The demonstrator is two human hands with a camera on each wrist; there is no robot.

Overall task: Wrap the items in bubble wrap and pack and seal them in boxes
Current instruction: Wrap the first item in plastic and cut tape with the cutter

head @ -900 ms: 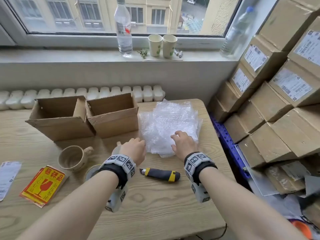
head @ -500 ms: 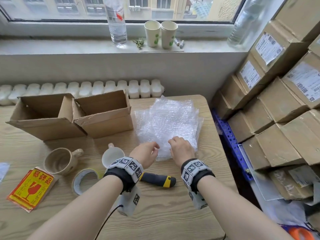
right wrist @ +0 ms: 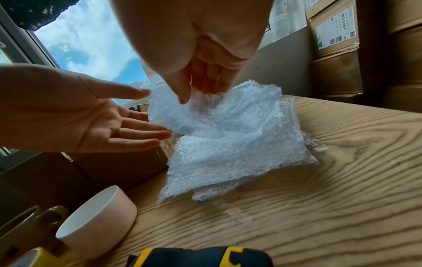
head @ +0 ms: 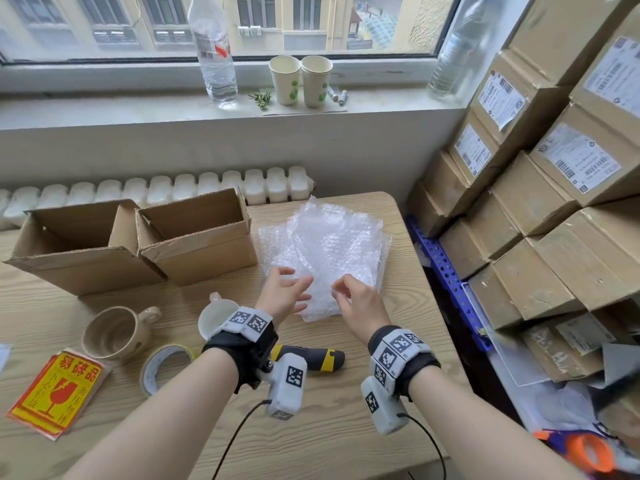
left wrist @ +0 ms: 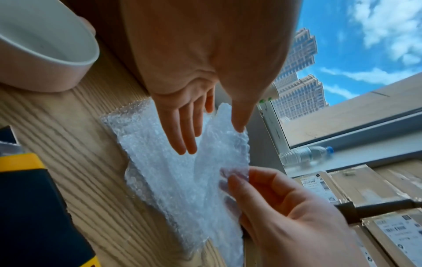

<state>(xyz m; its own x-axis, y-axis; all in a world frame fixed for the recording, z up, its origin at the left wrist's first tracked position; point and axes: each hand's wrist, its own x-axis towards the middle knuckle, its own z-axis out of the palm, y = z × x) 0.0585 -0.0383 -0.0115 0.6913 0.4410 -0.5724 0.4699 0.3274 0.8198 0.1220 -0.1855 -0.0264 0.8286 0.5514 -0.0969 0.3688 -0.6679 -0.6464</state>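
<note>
From the head view, my right hand (head: 356,303) pinches the near corner of the top sheet of bubble wrap (head: 325,247), right of centre in the frame, while my left hand (head: 282,294) hovers beside it with fingers spread, holding nothing. I count two open boxes (head: 194,251) at the left, two mugs, the brown mug (head: 117,332) and the white mug (head: 216,318), one tape roll (head: 166,367) and one knife (head: 311,358) low in the centre.

In the left wrist view, my fingers (left wrist: 182,133) lie straight above the stack. The sheets cling, so I judge two could lift together if I pull fast.

In the right wrist view, my thumb and fingertips (right wrist: 182,97) clamp the raised corner at upper centre. The thin film may slip or tear, and a dragged sheet could nudge the white mug at lower left.
</note>
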